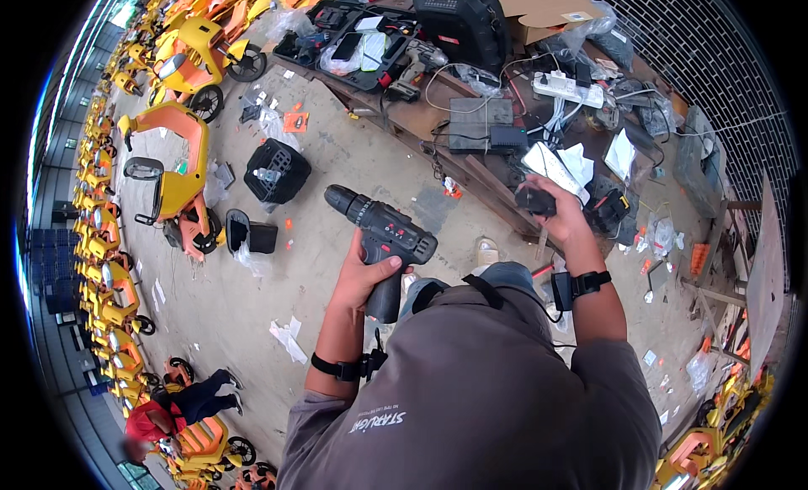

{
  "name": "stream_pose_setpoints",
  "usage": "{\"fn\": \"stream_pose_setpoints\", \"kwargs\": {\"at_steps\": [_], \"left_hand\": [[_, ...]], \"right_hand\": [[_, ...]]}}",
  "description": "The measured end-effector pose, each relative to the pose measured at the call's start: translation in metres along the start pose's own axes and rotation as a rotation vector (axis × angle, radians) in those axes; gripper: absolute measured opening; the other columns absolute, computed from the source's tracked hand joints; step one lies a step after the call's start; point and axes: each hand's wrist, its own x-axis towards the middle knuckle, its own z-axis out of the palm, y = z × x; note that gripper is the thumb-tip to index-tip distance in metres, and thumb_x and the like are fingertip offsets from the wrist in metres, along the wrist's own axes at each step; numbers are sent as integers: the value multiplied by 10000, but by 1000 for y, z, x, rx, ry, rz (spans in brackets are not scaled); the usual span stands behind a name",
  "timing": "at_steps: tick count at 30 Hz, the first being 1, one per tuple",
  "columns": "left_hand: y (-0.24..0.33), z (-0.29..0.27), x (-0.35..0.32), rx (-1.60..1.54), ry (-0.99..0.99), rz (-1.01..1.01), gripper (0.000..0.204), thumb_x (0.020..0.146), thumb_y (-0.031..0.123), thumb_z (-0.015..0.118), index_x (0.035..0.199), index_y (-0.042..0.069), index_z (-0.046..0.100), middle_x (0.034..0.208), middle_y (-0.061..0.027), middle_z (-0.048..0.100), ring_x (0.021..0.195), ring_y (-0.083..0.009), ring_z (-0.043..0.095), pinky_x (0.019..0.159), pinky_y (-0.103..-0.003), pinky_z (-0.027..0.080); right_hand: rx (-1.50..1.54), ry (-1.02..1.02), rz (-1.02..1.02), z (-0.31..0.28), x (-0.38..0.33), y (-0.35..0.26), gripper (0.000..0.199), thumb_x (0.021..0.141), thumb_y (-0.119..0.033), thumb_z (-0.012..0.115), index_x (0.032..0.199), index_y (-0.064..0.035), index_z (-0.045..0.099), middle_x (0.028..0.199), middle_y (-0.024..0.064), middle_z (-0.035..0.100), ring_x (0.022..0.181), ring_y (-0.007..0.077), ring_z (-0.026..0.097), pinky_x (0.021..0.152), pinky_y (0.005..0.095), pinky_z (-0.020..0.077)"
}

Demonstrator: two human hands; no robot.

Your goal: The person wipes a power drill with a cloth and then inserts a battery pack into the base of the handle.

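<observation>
My left hand (360, 278) is wrapped round the grip of a black cordless drill (389, 227), its chuck pointing to the far left. No battery block shows at the bottom of the drill's grip. Off to the right, my right hand (566, 219) holds a small black block, like a drill battery (534, 201), by the near edge of the cluttered workbench (400, 141). White papers (551, 166) lie just beyond that hand. The drill and the block are well apart.
On the bench are an open black tool case (324, 48), another drill (412, 71), a power strip (568, 87) and tangled cables. Black bins (276, 172) stand on the littered floor. Yellow scooters (181, 166) line the left; a person in red (156, 418) is among them.
</observation>
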Motion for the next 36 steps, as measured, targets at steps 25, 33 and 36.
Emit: {"fn": "stream_pose_setpoints", "kwargs": {"at_steps": [25,33,36], "left_hand": [[10,-15,7,1419,414,530,529,706,-10,656,1220,10,537,1055,-155,579,880,-301,640,719,-422,535],[59,-16,-3,-1233,-183,174,330,793,37,581,1107,-20,500,978,-88,558,761,-112,585,772,-265,524],[65,-14,-5,-1363,-81,193,313,785,20,585,1085,-21,504,945,-73,559,764,-126,599,791,-270,538]], "right_hand": [[-721,-713,-68,176,-63,72,486,958,-383,653,1222,19,581,1098,99,677,1046,155,600,926,329,464],[-55,-486,213,181,-77,50,274,958,-324,558,939,-61,631,815,47,638,579,95,520,426,230,345],[-27,-517,175,197,-98,49,206,957,-253,559,1026,-62,591,857,38,599,606,80,474,444,218,319]]}}
